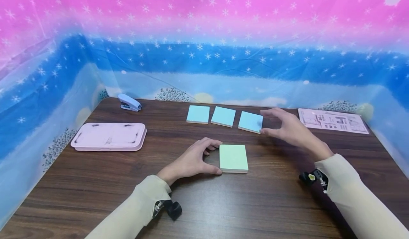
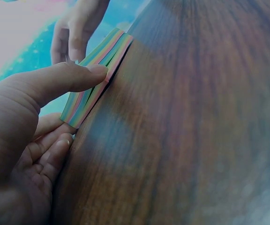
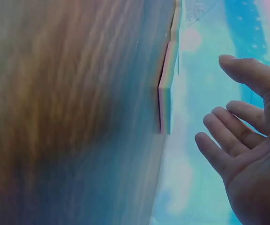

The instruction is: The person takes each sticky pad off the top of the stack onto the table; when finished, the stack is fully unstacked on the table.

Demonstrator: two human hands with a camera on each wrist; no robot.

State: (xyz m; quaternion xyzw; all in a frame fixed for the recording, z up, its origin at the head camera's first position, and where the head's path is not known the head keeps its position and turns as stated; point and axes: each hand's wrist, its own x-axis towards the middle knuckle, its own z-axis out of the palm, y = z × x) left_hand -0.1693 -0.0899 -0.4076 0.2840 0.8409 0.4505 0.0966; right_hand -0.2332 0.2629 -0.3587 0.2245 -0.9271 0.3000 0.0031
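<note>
A square stack of sticky notes with a light green top (image 1: 233, 158) lies on the table in front of the person. My left hand (image 1: 195, 161) grips it at its left side, thumb on the near edge and fingers by the far corner. Striped coloured layers show along the stack's side (image 2: 95, 86) in the left wrist view. My right hand (image 1: 289, 129) is beside the rightmost blue sticky note pad (image 1: 250, 121), fingers spread. In the right wrist view the fingers (image 3: 224, 136) stand apart from the pads. Two more blue pads, the middle (image 1: 223, 116) and left one (image 1: 198, 114), complete the row.
A pink case (image 1: 108, 136) lies at the left of the wooden table (image 1: 223, 203), with a light blue stapler (image 1: 129, 102) behind it. At the back right is a flat pink printed item (image 1: 333, 121). A snowflake-patterned cloth (image 1: 207, 58) hangs around the table.
</note>
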